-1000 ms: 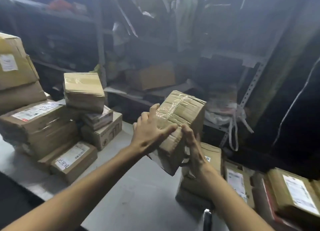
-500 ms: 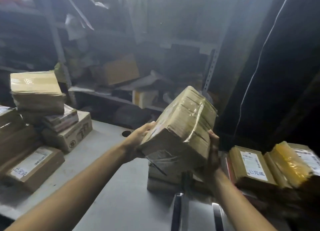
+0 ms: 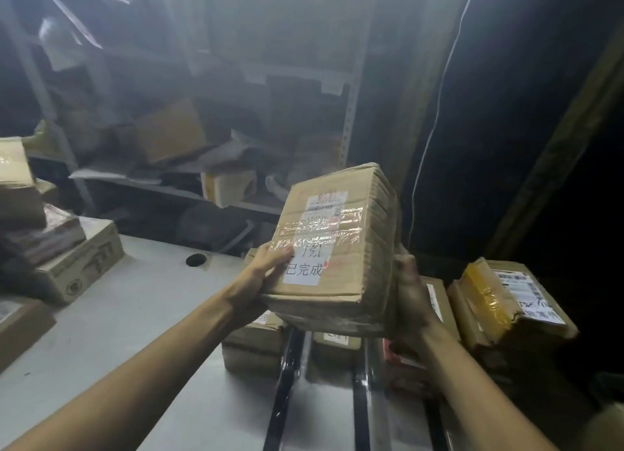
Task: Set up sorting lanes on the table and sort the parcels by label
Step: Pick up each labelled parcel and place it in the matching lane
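Holding cardboard parcel (image 3: 341,234) aloft in head view, above grey table (image 3: 135,315), not touching it, labelled face tilted toward camera. Left hand (image 3: 266,270) gripping near left corner, fingers (image 3: 282,252) lying across taped face and touching white label (image 3: 305,271); thumb hidden. Right hand (image 3: 410,292) clasping right side, fingers wrapped behind, out of sight. Below: more parcels lying beside black strips (image 3: 287,376) on tabletop. Far left: stack of boxes (image 3: 81,264). Right: yellow-taped parcel (image 3: 499,302), label up. Behind: dim shelving (image 3: 162,187) holding cartons.
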Available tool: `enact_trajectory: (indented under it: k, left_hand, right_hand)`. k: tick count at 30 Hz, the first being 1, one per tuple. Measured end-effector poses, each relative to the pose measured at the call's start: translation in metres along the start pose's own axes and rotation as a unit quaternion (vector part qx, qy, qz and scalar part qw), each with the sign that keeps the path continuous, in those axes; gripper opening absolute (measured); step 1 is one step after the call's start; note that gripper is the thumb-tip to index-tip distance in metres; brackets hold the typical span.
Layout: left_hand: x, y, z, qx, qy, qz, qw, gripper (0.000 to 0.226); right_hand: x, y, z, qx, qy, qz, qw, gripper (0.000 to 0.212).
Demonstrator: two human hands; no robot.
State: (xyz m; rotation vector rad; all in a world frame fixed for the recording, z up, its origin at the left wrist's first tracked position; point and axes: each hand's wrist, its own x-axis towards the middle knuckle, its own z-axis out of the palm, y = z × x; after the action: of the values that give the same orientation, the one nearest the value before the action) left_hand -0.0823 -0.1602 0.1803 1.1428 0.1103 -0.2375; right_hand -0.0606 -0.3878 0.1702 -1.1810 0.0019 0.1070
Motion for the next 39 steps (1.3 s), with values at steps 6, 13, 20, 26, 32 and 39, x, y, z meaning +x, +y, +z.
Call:
enact_trajectory:
  k: [6,13,20,26,32,39]
  left_hand:
    - [0.007,-0.012,0.033,0.094,0.020,0.089,0.991,0.076]
    - [0.014,-0.020,0.057,0.158,-0.013,0.122,0.980,0.038]
    - [0.042,-0.024,0.052,0.189,-0.016,0.115,0.975,0.045]
    - [0.061,-0.016,0.050,0.182,-0.031,0.122,0.975,0.044]
    - [0.078,-0.002,0.051,0.193,-0.083,0.111,0.971,0.027]
    - [0.093,0.006,0.067,0.181,-0.109,0.115,0.971,0.028]
  right_hand:
    - [0.000,-0.028,-0.026,-0.156,-0.071,-0.052,0.984,0.095]
    - [0.001,-0.021,-0.055,-0.057,-0.037,-0.045,0.997,0.062]
    - [0.018,-0.005,-0.071,-0.033,-0.009,-0.030,0.999,0.062]
    - [0.040,-0.002,-0.068,-0.040,0.003,-0.046,0.998,0.067]
    - [0.056,-0.014,-0.063,-0.050,0.031,-0.049,0.997,0.064]
    - [0.076,-0.034,-0.071,-0.045,0.061,-0.059,0.995,0.090]
